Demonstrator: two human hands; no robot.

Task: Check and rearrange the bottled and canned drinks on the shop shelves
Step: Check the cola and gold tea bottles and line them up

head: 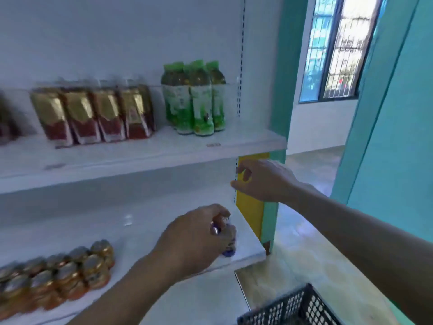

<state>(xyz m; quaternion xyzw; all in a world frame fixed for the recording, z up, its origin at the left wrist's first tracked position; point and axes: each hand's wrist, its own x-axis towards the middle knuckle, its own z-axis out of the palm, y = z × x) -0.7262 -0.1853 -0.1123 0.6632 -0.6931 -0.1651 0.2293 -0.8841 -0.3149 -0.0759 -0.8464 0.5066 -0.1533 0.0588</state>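
Our left hand [194,235] grips a small purple-capped bottle [228,240] from above, fingers curled round its top. The bottle stands on the lower shelf [248,253] at its near right corner; blur hides the label. Our right hand [264,181] hangs in the air just under the upper shelf [164,152], in front of a yellow panel [250,207], fingers loosely bent, holding nothing. Upper shelf: green-capped bottles [194,99] on the right, gold-red packs [93,113] to their left. Gold-lidded cans [58,275] sit at lower shelf left. Black basket [293,308] near right.
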